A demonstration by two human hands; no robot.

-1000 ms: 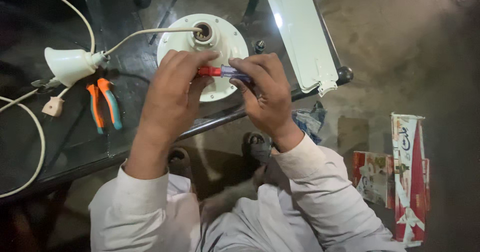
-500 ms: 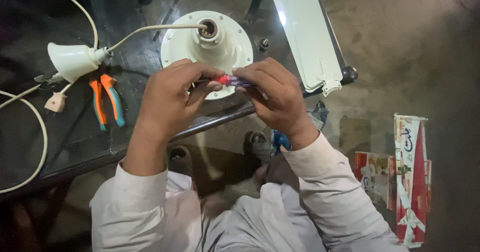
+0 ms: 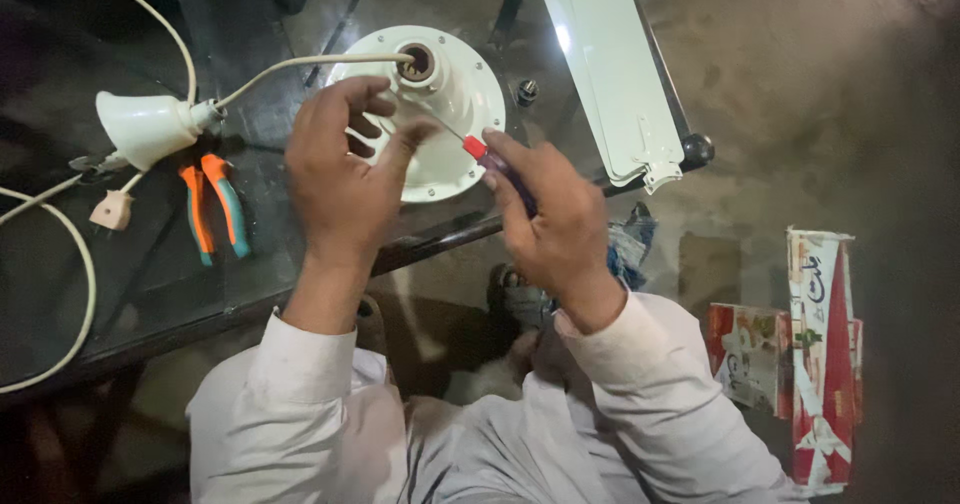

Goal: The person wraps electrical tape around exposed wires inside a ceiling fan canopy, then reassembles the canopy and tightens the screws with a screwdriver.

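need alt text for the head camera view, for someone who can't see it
A person's right hand holds a red-handled screwdriver over a round white metal fan housing on a dark glass table, with the left hand raised beside it. Orange-and-teal pliers lie to the left.

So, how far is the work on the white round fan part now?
Looks done: the white round part lies on the dark table, with a cord running into its centre hole. In hand: the right hand holds a screwdriver, tip toward the part; the left hand hovers open above it. Left: the fan blade lies apart, unattached; the pliers lie unused.
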